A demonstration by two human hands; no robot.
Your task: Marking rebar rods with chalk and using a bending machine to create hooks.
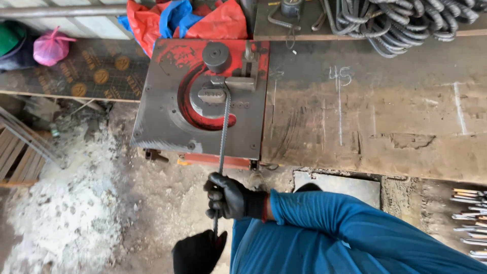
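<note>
Both grips clamped on rebar (221, 137) | right hand (231, 197), left hand (197, 252) | bar runs near-vertical into bender (203, 99)

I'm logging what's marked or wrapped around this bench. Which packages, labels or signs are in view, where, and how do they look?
Pink plastic bag: top left, knotted, bulging.
Printed board: left of the red bending machine, dark brown with round gold marks.
Chalk marks: on the workbench, white figures and lines.
Red and blue sacks: behind the machine, crumpled.
</note>
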